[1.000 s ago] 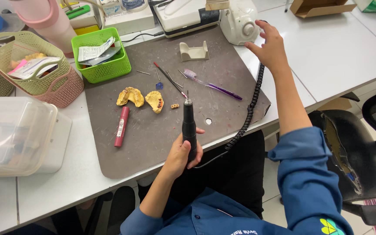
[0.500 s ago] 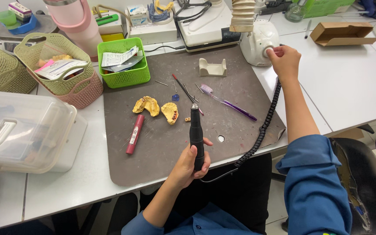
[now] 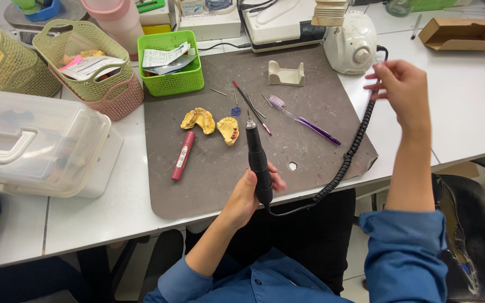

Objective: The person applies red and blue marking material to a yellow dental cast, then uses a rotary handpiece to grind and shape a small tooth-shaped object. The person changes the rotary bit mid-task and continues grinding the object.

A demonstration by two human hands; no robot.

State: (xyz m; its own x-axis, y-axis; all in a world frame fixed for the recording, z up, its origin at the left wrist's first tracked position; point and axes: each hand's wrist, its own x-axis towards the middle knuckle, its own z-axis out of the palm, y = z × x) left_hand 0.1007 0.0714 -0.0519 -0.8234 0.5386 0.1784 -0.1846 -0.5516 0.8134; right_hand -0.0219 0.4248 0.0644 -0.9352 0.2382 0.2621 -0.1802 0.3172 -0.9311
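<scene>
The left hand has its fingers clamped on a slim black rotary handpiece, held upright over the front edge of the grey mat, its bur pointing away. No grinding shows yet: two rough yellow plaster dental casts lie untouched just beyond the tip. The right hand hangs empty, fingers loosely apart, beside the smooth white motor unit at the mat's far right corner, near the coiled black cord.

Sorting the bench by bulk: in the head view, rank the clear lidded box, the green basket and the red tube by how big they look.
1. Clear lidded box, though it lies nearer the camera.
2. Green basket.
3. Red tube.
</scene>
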